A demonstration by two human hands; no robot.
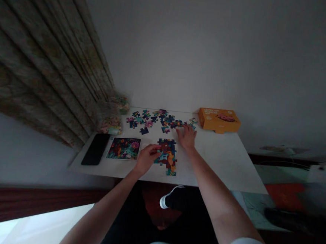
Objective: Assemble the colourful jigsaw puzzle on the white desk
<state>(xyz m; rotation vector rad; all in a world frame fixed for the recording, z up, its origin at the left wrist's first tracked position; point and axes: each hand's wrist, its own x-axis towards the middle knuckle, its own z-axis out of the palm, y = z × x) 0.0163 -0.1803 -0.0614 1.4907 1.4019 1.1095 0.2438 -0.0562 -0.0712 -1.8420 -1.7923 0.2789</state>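
Note:
A partly joined jigsaw puzzle [171, 158] lies near the front of the white table, dark with orange and light-blue figures. At its left edge is my left hand [147, 158], thumb and fingers pinched together; whatever is between them is too small to make out. My right hand [186, 138] reaches past the upper right of the joined part, fingers apart, the tips at the loose puzzle pieces [167, 120]. More loose pieces spread leftward along the back. Left of my left hand lies the colourful reference picture [124, 148].
An orange puzzle box [219, 120] stands at the back right of the white table [218, 166]. A black phone [96, 149] lies at the left edge, with clear plastic bags [110, 120] behind it. A patterned curtain [50, 54] hangs on the left.

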